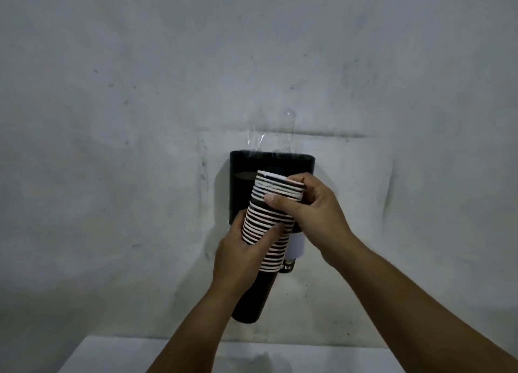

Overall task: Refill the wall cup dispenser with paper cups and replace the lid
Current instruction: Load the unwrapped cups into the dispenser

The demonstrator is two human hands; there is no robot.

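A stack of paper cups [273, 218], dark with white rims, is held tilted in front of the wall cup dispenser [241, 190], a dark smoked-plastic housing fixed to the grey wall. My left hand [244, 249] grips the lower half of the stack. My right hand [311, 204] grips its upper part, thumb across the rims. The dispenser's top is open with no lid on it. A cup [288, 264] pokes out of the dispenser's bottom, behind the stack. No lid is in view.
Crinkled clear plastic wrap [260, 137] sticks up above the dispenser's top edge. A white table surface [117, 356] lies below, at the bottom of the view. The wall around the dispenser is bare grey.
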